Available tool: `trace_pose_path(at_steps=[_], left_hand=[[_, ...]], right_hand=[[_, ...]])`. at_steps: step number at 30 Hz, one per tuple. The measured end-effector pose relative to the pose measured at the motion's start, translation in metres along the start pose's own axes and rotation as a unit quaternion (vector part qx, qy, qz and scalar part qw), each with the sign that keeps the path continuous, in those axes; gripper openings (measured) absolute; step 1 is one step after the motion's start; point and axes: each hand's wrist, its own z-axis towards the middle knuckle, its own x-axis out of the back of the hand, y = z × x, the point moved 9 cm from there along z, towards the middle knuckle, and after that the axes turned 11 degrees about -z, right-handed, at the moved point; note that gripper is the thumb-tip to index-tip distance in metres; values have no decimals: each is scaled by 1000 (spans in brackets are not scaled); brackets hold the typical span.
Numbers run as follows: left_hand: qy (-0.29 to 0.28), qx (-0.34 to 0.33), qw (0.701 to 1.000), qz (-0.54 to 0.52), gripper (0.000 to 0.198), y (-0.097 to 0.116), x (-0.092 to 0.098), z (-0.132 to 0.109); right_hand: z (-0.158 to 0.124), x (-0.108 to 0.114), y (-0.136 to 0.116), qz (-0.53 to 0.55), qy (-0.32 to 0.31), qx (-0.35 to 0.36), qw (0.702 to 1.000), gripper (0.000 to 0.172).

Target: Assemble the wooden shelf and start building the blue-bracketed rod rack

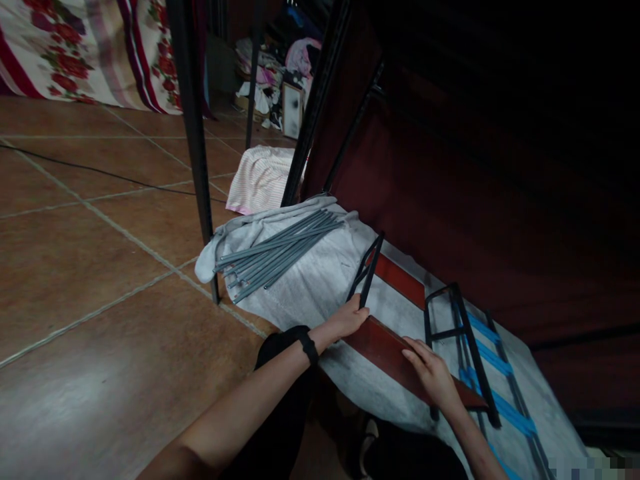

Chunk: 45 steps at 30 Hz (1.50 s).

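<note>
A reddish-brown board (pixel 387 350) with a dark edge lies lengthwise between two black metal end frames. My left hand (pixel 347 318) is closed around the lower bar of the left black metal frame (pixel 371 272), beside the board's left end. Over the board's upper edge, my right hand (pixel 433 377) grips it with thumb and fingers; part of the board is hidden behind that hand. The right black metal frame (pixel 467 347) stands at the board's other end. Farther back, a second red-brown board (pixel 400 277) spans the same two frames.
A grey cloth (pixel 305 280) lies underneath, bearing a pile of grey metal tubes (pixel 280 250). Blue-strapped dark rails (pixel 500 390) lie to the right. A dark upright post (pixel 197 147) rises at left, and a thin cable (pixel 115 177) crosses the tiled floor (pixel 95 267).
</note>
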Motion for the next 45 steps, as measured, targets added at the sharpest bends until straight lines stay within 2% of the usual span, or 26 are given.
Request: trace_pose_path(at_steps=[6,12,18,25,28,31,34,37,42,45], left_hand=[[-16,8,999,36,29,1,0,-2],[11,-62,998,-21,31,9,1,-4],[7,4,1000,-12,32,1,0,-2],[21,10,999,-26,46,0,2,-2],[17,24,997,-78,57,-5,2,-3],[9,70,979,-192,63,-15,-5,-5],[39,79,951,-297,54,-17,-8,-5],[94,30,938,-334,39,-13,1,-6],[104,-22,960,-257,39,-7,11,-19],[148,-36,973,-174,37,-5,22,-26]], right_hand=[[0,1,-6,-3,6,26,1000,37],[1,2,-11,-25,18,21,999,40],[-3,6,-22,-59,41,35,997,38],[-4,9,-32,-94,50,33,994,35],[-4,9,-35,-115,60,28,991,34],[-4,9,-36,-122,59,22,991,34],[-3,11,-38,-126,57,19,990,34],[-3,12,-38,-134,52,15,989,33],[-3,12,-37,-129,49,13,990,33],[-3,13,-36,-122,52,9,991,33]])
